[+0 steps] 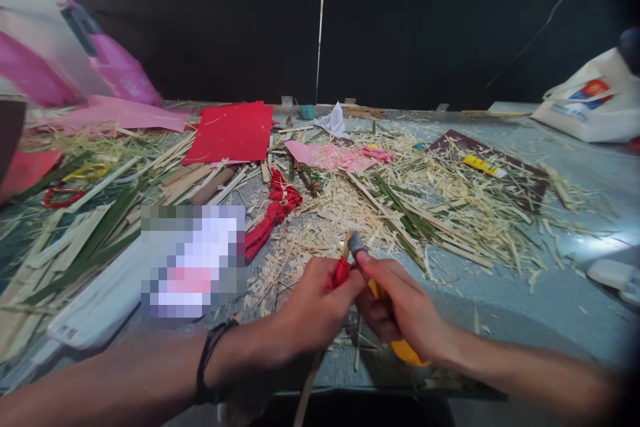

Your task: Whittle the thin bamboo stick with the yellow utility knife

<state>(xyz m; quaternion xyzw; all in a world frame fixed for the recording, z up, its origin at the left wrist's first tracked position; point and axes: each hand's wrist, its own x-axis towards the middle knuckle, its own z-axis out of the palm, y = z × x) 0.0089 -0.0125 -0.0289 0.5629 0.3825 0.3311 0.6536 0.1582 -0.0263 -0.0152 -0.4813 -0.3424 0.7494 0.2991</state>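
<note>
My left hand (320, 300) is closed around a thin bamboo strip (307, 387) with a piece of red material (341, 271) at its upper end. The strip hangs down toward the table's front edge. Touching it from the right, my right hand (400, 307) is closed on a yellow-handled knife (410, 352). The knife's short grey blade (356, 242) sticks up past my thumb, beside the strip's tip. Pale wood shavings (325, 227) lie just beyond both hands.
Bamboo strips (100, 233), red paper (230, 132), crumpled red cloth or paper (273, 213) and a white power strip (100, 307) lie left. A yellow tube (484, 166) sits on brown paper at right. Further right are a white bag (595, 100) and pale object (613, 273).
</note>
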